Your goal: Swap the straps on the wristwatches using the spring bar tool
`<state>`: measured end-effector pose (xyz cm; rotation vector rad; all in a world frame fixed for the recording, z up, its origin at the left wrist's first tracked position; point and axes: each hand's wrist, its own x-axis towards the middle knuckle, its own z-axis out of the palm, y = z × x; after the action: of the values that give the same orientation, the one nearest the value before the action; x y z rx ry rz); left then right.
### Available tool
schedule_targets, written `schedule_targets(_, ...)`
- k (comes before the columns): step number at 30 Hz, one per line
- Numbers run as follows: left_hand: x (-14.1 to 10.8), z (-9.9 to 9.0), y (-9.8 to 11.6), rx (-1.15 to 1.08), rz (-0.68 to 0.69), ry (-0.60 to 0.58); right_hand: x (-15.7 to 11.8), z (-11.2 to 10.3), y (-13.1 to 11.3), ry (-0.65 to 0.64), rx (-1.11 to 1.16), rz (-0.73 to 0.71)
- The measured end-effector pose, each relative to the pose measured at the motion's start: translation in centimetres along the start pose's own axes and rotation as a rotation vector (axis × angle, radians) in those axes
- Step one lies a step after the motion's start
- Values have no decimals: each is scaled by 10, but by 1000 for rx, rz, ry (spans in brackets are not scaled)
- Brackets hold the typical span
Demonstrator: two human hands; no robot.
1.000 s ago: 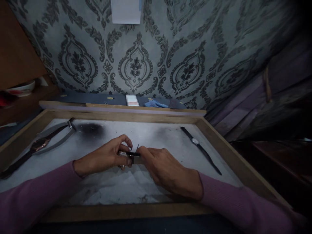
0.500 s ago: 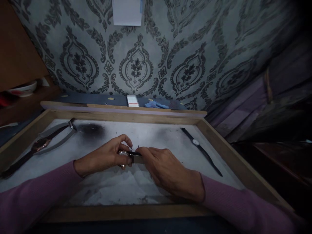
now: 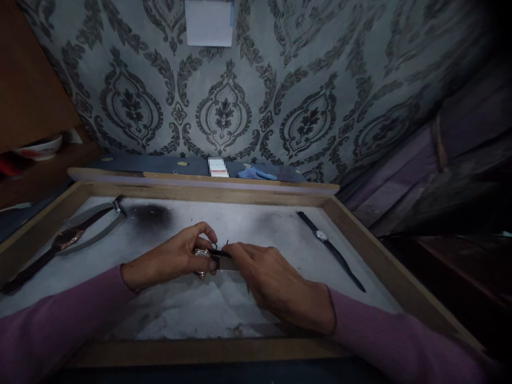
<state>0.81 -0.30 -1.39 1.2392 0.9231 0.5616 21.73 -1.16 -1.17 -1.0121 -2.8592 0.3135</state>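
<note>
While the left hand (image 3: 170,262) grips a silvery watch (image 3: 201,253), the right hand (image 3: 282,285) pinches its dark strap (image 3: 220,253) between them; a thin dark tip (image 3: 228,242) shows less than a second ago, suggesting fine strap adjustment.

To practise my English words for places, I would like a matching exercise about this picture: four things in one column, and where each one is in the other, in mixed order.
Things
1. Left hand
2. Watch with a white dial
3. Blue cloth
4. White bowl

Places
A. Beyond the far edge of the wooden tray, near the wall
B. On the shelf at the far left
C. Around the case of the watch in the middle
D. Lying inside the tray, at the right side

Right pairs: 1-C, 2-D, 3-A, 4-B
</note>
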Motion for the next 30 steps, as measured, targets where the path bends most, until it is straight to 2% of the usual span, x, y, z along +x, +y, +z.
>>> schedule_targets(4,1,-1,-4,5,6,0,0,2,2,23,62,26)
schedule_targets(9,3,-2,-6,-21,4,-8,0,1,2,-26,22,11)
schedule_targets(20,3,-2,-5,-22,-28,10,0,-2,2,-30,-58,-44)
schedule_targets(30,0,0,-1,-30,-34,-24,2,-1,2,44,-159,-95)
